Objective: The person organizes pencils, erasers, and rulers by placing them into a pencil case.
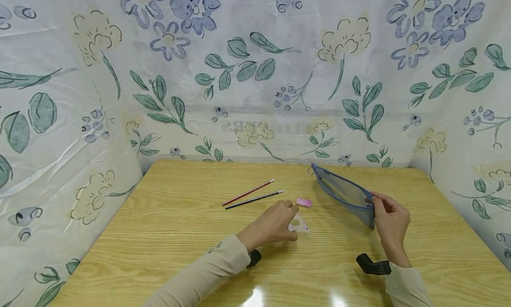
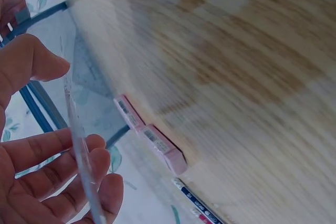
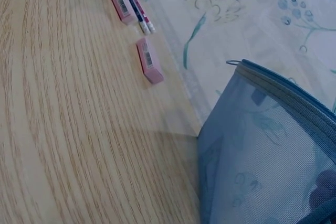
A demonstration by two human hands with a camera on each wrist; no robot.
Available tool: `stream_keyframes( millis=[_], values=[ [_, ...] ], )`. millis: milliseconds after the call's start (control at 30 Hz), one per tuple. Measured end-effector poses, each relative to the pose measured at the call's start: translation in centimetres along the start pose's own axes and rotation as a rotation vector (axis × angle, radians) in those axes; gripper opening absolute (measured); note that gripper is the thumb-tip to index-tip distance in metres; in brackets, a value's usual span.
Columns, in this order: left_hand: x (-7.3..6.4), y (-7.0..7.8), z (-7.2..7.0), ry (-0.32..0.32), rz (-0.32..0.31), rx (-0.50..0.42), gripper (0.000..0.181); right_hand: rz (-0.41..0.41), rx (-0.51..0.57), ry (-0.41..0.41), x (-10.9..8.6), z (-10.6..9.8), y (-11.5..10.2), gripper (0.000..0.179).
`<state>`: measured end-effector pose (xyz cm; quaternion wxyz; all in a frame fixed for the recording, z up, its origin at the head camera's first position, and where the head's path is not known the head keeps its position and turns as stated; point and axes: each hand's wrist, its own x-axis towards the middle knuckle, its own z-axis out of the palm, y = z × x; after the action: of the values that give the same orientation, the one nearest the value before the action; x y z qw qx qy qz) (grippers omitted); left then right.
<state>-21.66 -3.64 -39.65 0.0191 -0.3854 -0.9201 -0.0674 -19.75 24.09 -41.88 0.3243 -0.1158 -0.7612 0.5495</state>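
Note:
My left hand (image 1: 275, 222) pinches a clear triangular set square (image 1: 302, 228) above the table. The left wrist view shows it edge-on, with the thumb (image 2: 50, 61) on one side and the fingers below. At the right, my right hand (image 1: 392, 218) grips the near end of a blue mesh zip pouch (image 1: 349, 191). The pouch's mouth gapes and its far end bears a ring pull (image 1: 310, 171). A pink eraser (image 1: 304, 202) lies between the left hand and the pouch. Both wrist views show a second pink eraser (image 3: 121, 4), which the left hand seems to hide in the head view.
A red pencil (image 1: 248, 192) and a dark blue pencil (image 1: 254, 200) lie side by side left of the eraser. The wooden table (image 1: 159, 218) meets a floral curtain (image 1: 255, 76) at its back and sides. Dark wrist mounts (image 1: 373, 265) hang by the sleeves.

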Motion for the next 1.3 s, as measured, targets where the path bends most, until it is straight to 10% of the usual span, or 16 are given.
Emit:
stream_keyframes(
  millis=[1300],
  values=[
    [2.3, 0.2, -1.8, 0.109, 0.012, -0.084, 0.042, 0.004, -0.014, 0.013, 0.2, 0.1, 0.4, 0.02]
  ],
)
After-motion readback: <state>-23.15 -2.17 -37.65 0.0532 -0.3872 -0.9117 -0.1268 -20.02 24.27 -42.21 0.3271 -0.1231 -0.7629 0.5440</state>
